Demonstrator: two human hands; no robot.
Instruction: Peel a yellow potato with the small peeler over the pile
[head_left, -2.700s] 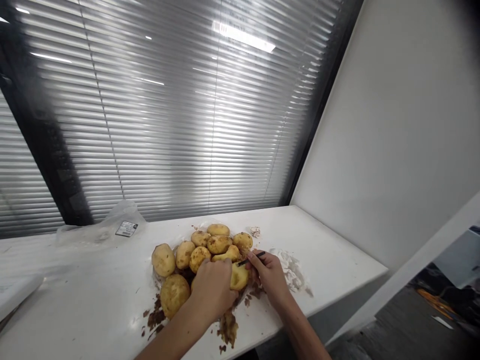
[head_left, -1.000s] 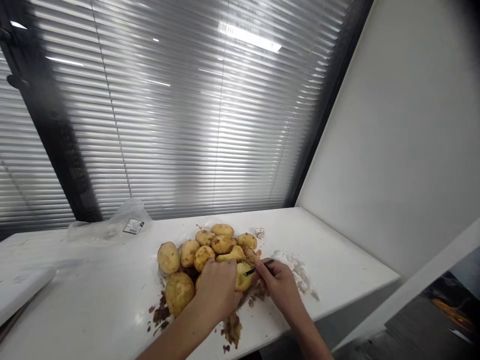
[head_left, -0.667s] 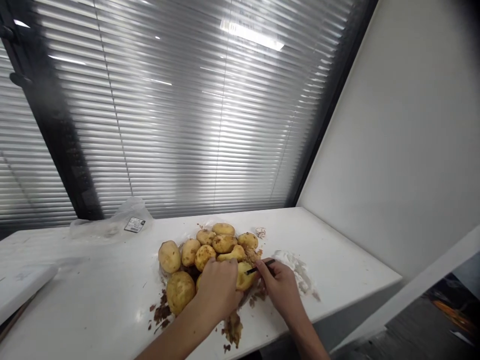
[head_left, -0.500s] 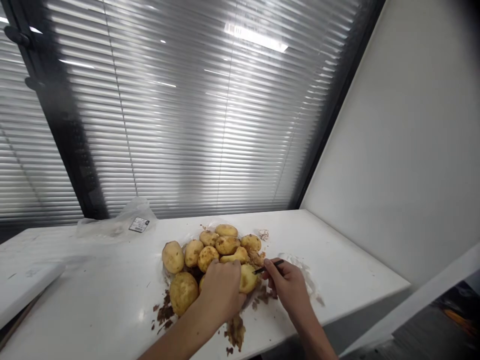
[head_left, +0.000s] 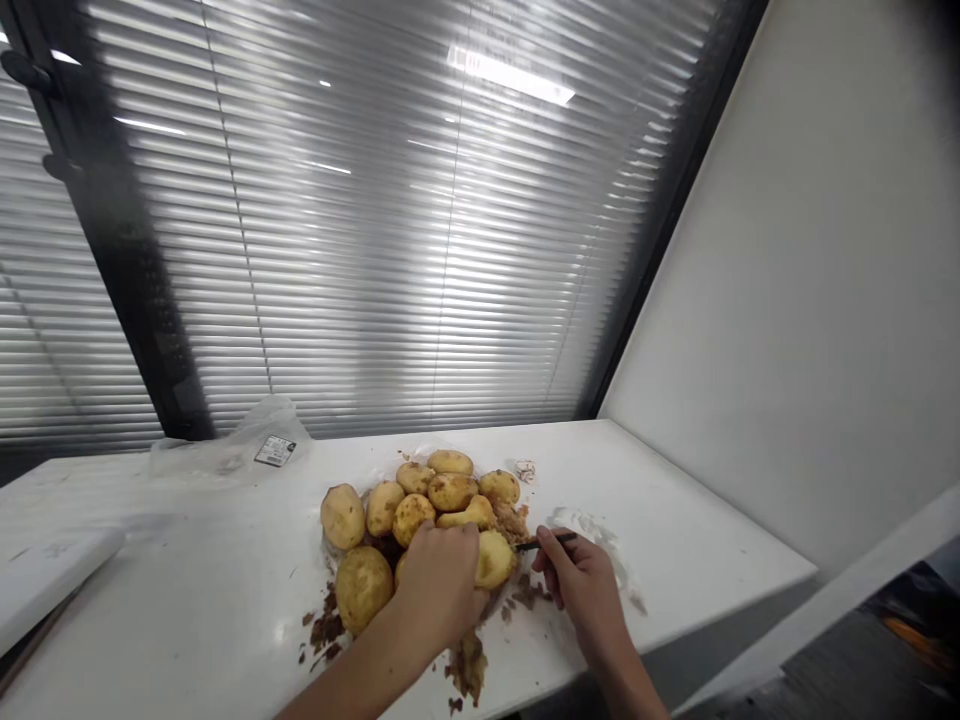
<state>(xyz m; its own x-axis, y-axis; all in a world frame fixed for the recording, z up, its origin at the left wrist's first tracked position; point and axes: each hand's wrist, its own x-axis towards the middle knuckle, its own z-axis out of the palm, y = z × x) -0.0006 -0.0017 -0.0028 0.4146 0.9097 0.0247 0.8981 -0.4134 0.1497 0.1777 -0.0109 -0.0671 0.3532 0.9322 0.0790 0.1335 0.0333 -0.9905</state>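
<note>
My left hand (head_left: 442, 572) is closed around a potato (head_left: 494, 560) whose pale, peeled side faces right; the rest of it is hidden by the fingers. Pinched in my right hand (head_left: 577, 580) is a thin black tool (head_left: 546, 541), its tip at the potato's right edge. I cannot make out what kind of tool it is. Several unpeeled or partly peeled potatoes (head_left: 413, 519) are heaped just beyond my left hand, on clear plastic. A large potato (head_left: 364, 588) sits to the left of my left wrist.
Brown peelings (head_left: 468, 664) lie at the table's front, with more scraps (head_left: 327, 628) on the left. A clear plastic bag (head_left: 255, 436) with a label rests at the back left. Crumpled plastic (head_left: 592, 530) lies behind my right hand. A white flat box (head_left: 56, 575) stands far left; a wall (head_left: 787, 300) bounds the right.
My right hand has shifted slightly right and down with the black tool, whose tip has moved from the potato's face to its edge. My left hand keeps its hold on the potato.
</note>
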